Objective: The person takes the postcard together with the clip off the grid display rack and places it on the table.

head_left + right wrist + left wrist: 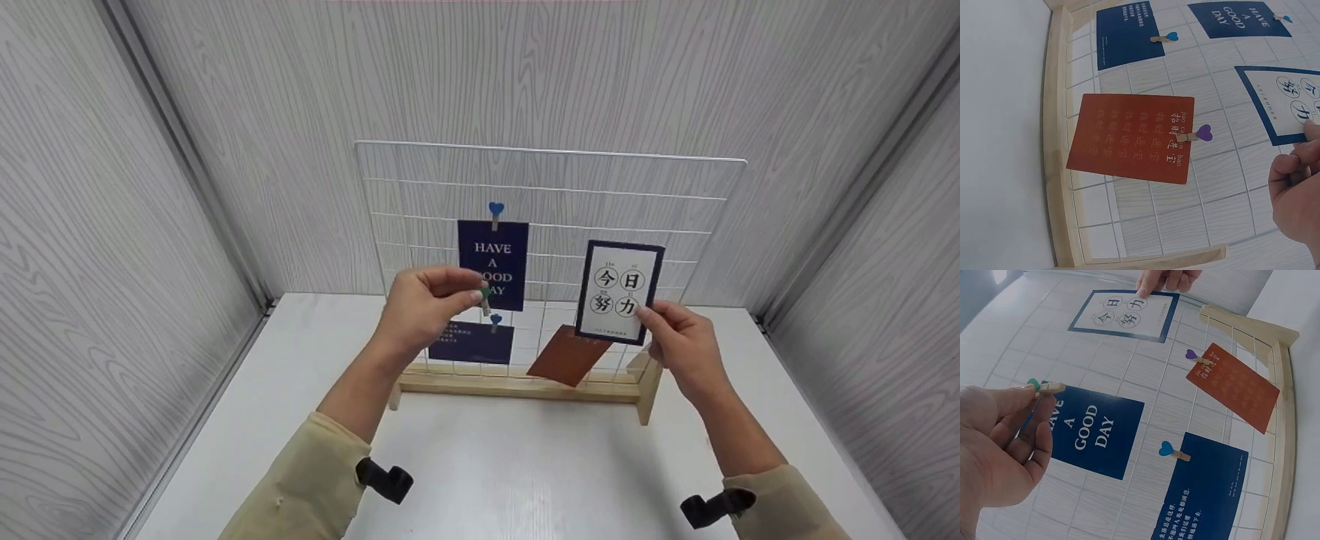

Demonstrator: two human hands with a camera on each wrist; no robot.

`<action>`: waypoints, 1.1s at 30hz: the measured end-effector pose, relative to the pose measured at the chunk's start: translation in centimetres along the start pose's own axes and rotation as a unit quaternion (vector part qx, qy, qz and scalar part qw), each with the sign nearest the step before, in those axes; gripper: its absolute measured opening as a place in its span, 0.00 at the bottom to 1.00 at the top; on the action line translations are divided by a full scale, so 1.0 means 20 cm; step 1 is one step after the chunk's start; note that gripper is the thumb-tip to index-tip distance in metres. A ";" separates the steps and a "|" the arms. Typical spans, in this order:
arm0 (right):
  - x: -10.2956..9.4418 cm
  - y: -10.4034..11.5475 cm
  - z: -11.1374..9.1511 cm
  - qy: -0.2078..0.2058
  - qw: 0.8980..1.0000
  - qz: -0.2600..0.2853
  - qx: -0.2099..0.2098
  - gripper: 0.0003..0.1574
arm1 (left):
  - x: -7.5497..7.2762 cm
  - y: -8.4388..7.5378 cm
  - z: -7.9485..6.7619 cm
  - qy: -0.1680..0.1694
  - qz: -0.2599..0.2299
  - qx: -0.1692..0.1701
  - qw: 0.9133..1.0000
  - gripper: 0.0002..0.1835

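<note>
My left hand (427, 307) pinches a small wooden clothespin (1050, 387) with a green top between thumb and forefinger, in front of the blue "HAVE A GOOD DAY" card (493, 259). That card hangs upright on a white wire grid (555, 195) from a clothespin with a blue heart (496, 208). At the right, my right hand (684, 346) holds a white card with a dark blue border (619, 291) by its lower right edge, thumb on its face. The card is upright before the grid, its four large circled characters facing me.
Lower on the grid hang a dark blue card (472, 345) under a blue-heart clothespin and a tilted red-orange card (1131, 138) under a purple-heart clothespin (1203, 133). A wooden base (517, 385) carries the grid on a white table (480, 465). Wood-grain panels (82, 270) enclose the sides and back.
</note>
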State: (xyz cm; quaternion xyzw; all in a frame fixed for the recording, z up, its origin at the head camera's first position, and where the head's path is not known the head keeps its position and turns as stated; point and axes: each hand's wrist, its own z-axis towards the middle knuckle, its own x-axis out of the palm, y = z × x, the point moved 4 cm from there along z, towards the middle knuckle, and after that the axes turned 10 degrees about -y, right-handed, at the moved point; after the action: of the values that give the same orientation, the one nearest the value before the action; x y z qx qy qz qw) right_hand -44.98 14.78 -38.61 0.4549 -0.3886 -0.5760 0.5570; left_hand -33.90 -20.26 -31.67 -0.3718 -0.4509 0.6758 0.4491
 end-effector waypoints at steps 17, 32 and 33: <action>-0.18 -0.13 -0.14 -0.012 0.997 -0.043 0.061 0.26 | -0.21 0.27 -0.09 -0.008 0.026 -0.054 0.998 0.13; -0.32 -0.31 -0.24 -0.009 0.991 -0.085 0.099 0.25 | -0.43 0.49 -0.21 -0.029 0.038 -0.118 0.992 0.15; -0.33 -0.33 -0.25 -0.010 0.991 -0.088 0.102 0.25 | -0.44 0.50 -0.22 -0.032 0.041 -0.122 0.991 0.15</action>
State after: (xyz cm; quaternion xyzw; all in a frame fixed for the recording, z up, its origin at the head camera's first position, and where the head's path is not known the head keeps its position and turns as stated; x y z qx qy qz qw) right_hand -42.31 22.05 -45.64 0.5361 -0.4096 -0.5844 0.4509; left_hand -29.86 -29.36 -41.58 -0.4201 -0.5287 0.6449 0.3580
